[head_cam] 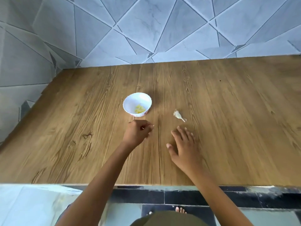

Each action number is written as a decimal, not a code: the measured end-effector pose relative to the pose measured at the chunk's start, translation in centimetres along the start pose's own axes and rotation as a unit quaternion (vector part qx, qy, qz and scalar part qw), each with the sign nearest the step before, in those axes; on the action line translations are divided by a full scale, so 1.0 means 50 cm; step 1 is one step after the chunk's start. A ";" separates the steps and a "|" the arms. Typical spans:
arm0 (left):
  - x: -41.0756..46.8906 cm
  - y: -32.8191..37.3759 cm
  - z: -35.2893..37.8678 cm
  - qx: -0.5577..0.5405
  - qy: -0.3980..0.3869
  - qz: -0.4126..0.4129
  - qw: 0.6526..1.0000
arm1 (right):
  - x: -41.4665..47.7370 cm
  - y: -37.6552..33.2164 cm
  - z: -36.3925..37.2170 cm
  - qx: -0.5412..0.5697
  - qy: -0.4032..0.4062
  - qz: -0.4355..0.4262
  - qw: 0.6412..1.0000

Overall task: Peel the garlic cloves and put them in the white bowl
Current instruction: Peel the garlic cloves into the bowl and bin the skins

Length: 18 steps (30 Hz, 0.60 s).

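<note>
Left hand [138,132] is curled by the white bowl [137,103] — grip cannot be told; right hand [184,144] is spread open over the bench [236,128].

1. The left hand [138,132] is smeared by motion. Its fingers curl inward, and whether they pinch anything cannot be told.
2. The yellowish pieces [139,109] in the white bowl [130,101] blur together, so they cannot be counted.
3. The pale scrap [179,116] on the table [228,136] is too small to tell skin from clove.
4. The table runs past the right edge.
5. Both forearms [97,185] are cut by the bottom edge, and a bare foot [180,210] is half hidden behind an olive shape [162,219].
</note>
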<state>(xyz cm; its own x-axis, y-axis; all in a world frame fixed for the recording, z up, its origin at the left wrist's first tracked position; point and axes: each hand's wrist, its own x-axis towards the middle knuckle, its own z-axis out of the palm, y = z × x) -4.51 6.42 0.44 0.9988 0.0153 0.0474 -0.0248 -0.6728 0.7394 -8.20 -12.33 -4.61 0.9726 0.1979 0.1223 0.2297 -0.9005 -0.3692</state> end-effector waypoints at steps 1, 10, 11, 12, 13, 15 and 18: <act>-0.017 -0.009 -0.011 0.000 -0.006 -0.026 1.000 | 0.004 -0.009 0.004 0.011 -0.006 -0.010 1.000; -0.090 -0.027 -0.033 -0.107 -0.057 -0.126 0.985 | 0.017 -0.045 0.026 -0.009 -0.023 -0.047 0.999; -0.091 -0.027 -0.031 -0.126 -0.071 -0.133 0.980 | 0.016 -0.044 0.027 -0.011 -0.024 -0.046 0.999; -0.091 -0.027 -0.027 -0.140 -0.081 -0.139 0.977 | 0.016 -0.043 0.028 -0.007 -0.027 -0.046 0.999; -0.092 -0.027 -0.024 -0.145 -0.088 -0.146 0.975 | 0.016 -0.042 0.029 -0.003 -0.028 -0.046 0.999; -0.087 -0.024 -0.021 -0.135 -0.096 -0.162 0.973 | 0.016 -0.042 0.030 -0.001 -0.026 -0.049 0.998; -0.073 -0.015 -0.024 -0.110 -0.117 -0.179 0.971 | 0.015 -0.040 0.031 0.007 -0.022 -0.054 0.998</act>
<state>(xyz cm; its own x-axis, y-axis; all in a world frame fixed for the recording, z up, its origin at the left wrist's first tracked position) -8.20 7.76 0.51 0.9266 0.0330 -0.3747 0.3434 -0.4804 0.8070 -7.90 -9.78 -5.18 0.9430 0.3102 0.1204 0.3326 -0.8677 -0.3694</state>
